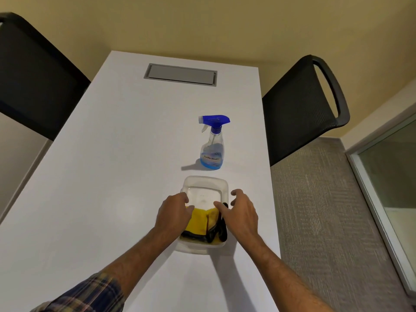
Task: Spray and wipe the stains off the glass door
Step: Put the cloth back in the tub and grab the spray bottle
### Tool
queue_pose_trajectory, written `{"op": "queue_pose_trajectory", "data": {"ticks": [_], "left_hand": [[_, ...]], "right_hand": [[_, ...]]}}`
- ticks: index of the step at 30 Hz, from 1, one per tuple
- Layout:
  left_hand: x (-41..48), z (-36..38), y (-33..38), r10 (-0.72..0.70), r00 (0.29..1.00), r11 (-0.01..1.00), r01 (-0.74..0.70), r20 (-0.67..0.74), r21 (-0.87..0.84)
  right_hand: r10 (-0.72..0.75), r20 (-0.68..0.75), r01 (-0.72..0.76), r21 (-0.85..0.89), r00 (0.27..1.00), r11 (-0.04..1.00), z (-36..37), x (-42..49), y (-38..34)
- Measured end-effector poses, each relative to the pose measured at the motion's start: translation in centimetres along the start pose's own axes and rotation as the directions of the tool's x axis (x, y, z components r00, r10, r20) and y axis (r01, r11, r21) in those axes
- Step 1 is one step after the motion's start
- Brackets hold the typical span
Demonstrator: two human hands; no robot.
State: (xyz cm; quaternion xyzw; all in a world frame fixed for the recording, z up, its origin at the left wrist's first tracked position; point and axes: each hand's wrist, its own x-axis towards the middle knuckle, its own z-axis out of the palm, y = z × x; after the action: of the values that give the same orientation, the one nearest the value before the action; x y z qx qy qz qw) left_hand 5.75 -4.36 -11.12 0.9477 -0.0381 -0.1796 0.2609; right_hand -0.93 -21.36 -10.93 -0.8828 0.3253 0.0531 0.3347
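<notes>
Hands spread, unclenched, over tub; yellow cloth partly hidden; grasp unclear.

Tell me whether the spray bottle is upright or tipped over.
Upright. The spray bottle stands on its base on the white table, blue trigger head on top, beyond the clear container.
</notes>
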Motion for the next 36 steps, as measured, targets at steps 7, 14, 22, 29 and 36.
{"op": "queue_pose_trajectory", "data": {"ticks": [7,14,22,29,36], "left_hand": [[4.5,-0.4,3.0,0.12,0.977,0.909,-0.18,-0.178,-0.376],[11.0,-0.1,5.8,0.162,0.985,0.891,-0.172,-0.061,-0.419],[11.6,1.0,6.2,0.202,0.979,0.868,-0.191,-0.027,-0.459],[9.6,-2.5,7.5,0.291,0.946,0.848,-0.324,-0.142,-0.421],[4.4,-7.6,8.7,0.326,0.931,0.808,-0.364,-0.163,-0.463]], "right_hand": [[-0.11,-0.11,0.135,0.252,0.988,0.958,0.5,7.2,-2.8],[-0.183,-0.052,0.187,0.435,0.982,0.881,0.8,13.4,-6.2],[-0.186,-0.058,0.19,0.497,0.981,0.847,1.6,14.5,-6.5],[-0.282,-0.104,0.297,0.466,0.954,0.833,-3.2,11.6,-8.3],[-0.369,-0.08,0.363,0.449,0.926,0.816,-9.5,4.7,-10.0]]}}
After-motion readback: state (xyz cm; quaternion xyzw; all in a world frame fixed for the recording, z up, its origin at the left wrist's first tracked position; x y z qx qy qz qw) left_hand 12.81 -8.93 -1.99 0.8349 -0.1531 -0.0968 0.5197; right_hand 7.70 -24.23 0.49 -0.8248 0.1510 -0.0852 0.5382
